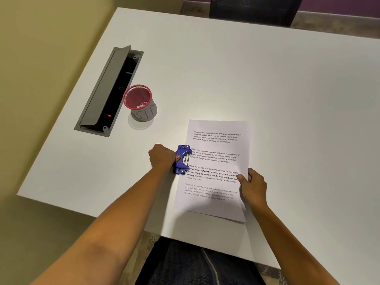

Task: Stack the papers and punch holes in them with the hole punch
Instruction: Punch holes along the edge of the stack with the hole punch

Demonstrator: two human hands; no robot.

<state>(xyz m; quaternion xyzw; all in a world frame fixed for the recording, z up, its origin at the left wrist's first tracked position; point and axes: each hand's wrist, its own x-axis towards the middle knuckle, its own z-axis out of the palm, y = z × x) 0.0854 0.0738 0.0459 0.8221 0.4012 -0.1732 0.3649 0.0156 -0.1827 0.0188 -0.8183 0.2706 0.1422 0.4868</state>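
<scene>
Bench (267, 79): white; our papers (216, 161) lie near its front edge.
Left grip (161, 158): clenched on hole punch (182, 159).
Right grip (254, 185): pinching papers' edge.
Risk: we judge sheets could slip, misaligning holes.

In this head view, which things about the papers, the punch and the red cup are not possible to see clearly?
- Paper count: the stack of papers shows only its top sheet.
- Any punched holes: the blue hole punch covers that left edge.
- Punch handle: the left hand hides the grip.
- The right hand covers the right edge.
- Bits inside the red mesh cup: too small.
</scene>
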